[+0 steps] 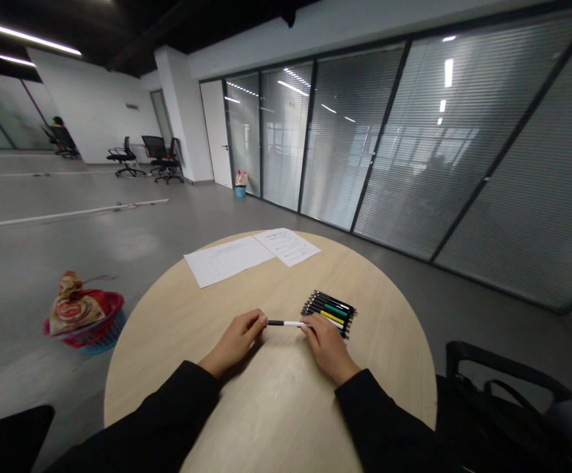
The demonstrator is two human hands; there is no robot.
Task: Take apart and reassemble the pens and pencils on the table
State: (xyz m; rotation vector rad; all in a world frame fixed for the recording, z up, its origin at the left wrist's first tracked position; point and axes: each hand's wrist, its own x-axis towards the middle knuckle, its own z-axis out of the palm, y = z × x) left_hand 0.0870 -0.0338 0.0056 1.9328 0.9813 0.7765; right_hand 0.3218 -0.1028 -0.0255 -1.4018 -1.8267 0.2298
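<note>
A black-and-white pen (284, 323) lies level between my two hands, just above or on the round wooden table; which of the two I cannot tell. My left hand (239, 338) pinches its dark end between thumb and fingers. At the white end, my right hand (328, 345) is closed on it with the fingertips. Beyond and partly under the right hand is a row of several pens (332, 309), laid side by side. Most are black, with green, yellow and white barrels among them. The right hand hides part of this row.
Two printed paper sheets (234, 257) lie at the table's far edge (364, 259). A red-and-blue basket (111, 322) holding a paper bag stands on the floor at left. A black chair (507, 361) is close on the right. Office chairs (155, 151) stand farther back.
</note>
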